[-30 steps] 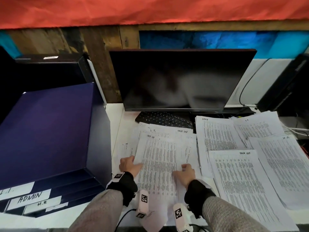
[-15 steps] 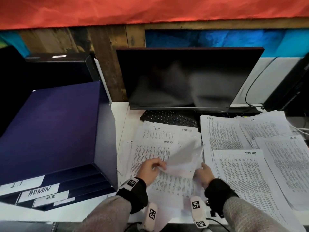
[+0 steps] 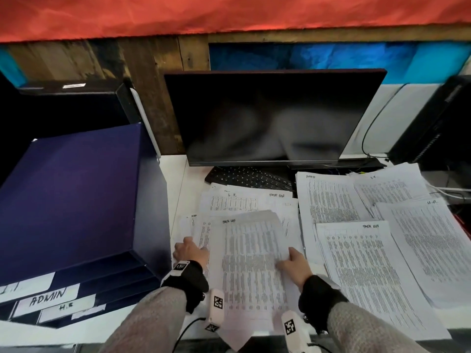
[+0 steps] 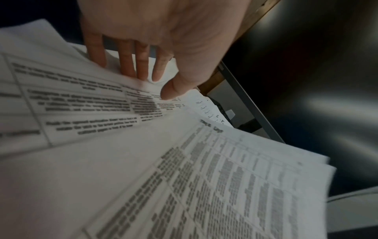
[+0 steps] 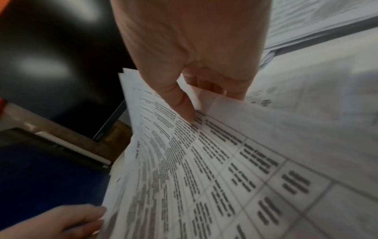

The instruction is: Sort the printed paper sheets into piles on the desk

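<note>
Printed sheets with tables cover the white desk (image 3: 175, 174). My right hand (image 3: 288, 261) pinches the right edge of a thin sheaf (image 3: 249, 263), which is raised over the middle pile (image 3: 242, 200). In the right wrist view its thumb (image 5: 186, 110) lies on top of the sheaf (image 5: 204, 161) and the fingers are beneath. At the left edge of that pile, my left hand (image 3: 196, 250) has its fingers (image 4: 126, 64) tucked behind the edge of a lower sheet (image 4: 81, 100) with the thumb on its face. Other piles (image 3: 369, 271) lie to the right.
A dark blue letter tray (image 3: 76, 200) with slots labelled ADMIN and H.R stands at the left. A dark monitor (image 3: 267, 118) and a black keyboard (image 3: 249, 178) sit behind the papers. A black computer case (image 3: 438, 123) and cables occupy the far right.
Both hands lay flat on the middle pile a second ago. The right hand has since lifted a sheaf off it, and the left hand has shifted to the pile's left edge.
</note>
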Available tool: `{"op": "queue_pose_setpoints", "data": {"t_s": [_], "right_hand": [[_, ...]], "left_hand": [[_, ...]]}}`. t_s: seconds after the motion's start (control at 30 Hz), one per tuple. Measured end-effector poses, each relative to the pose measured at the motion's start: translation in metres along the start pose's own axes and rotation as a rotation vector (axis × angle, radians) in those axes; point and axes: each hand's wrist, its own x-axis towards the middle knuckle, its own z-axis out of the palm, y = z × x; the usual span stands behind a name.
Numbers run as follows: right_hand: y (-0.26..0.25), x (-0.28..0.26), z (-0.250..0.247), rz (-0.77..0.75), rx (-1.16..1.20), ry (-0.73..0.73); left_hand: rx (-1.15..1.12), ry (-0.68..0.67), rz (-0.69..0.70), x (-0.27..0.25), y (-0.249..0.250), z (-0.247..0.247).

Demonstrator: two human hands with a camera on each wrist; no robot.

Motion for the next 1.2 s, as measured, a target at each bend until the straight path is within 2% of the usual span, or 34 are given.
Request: {"op": "queue_pose_setpoints", "data": {"t_s": [0.23, 0.37, 0.47, 0.57, 0.67, 0.73, 0.83, 0.93, 1.0, 1.13, 1.2], "right_hand": [[-0.013, 0.012, 0.039, 0.065, 0.082, -0.055], [-0.026, -0.002, 0.049, -0.147, -0.063, -0.017], [-0.03, -0.013, 0.043, -0.224, 0.07, -0.131], [-0.03, -0.019, 0.03, -0.182, 0.236, -0.238], [-0.027, -0.02, 0.021, -0.14, 0.251, -0.296], [-0.024, -0.021, 0.018, -0.128, 0.231, -0.304], [-0.028, -0.026, 0.014, -0.095, 0.149, -0.367], [-0.049, -0.027, 0.008, -0.048, -0.007, -0.471], [-0.06, -0.012, 0.001, -0.063, -0.098, -0.408], [-0.078, 0.047, -0.028, -0.245, -0.349, 0.046], [-0.09, 0.07, -0.043, -0.282, -0.536, 0.162]], "left_hand": [[-0.043, -0.045, 0.022, -0.001, -0.005, -0.002], [-0.146, -0.01, 0.015, -0.004, -0.009, -0.005], [-0.339, 0.051, 0.035, -0.004, -0.009, -0.006], [-0.542, 0.089, 0.059, -0.001, -0.011, -0.007], [-0.665, 0.091, 0.066, 0.0, -0.017, -0.008], [-0.672, 0.016, 0.118, -0.007, -0.016, -0.011], [-0.545, -0.138, 0.214, -0.017, -0.012, -0.013], [-0.397, -0.136, 0.263, -0.021, -0.006, -0.013], [-0.352, -0.108, 0.257, -0.021, -0.004, -0.013], [-0.251, -0.066, 0.2, -0.02, -0.002, -0.015], [-0.229, -0.05, 0.185, -0.02, -0.002, -0.017]]}}
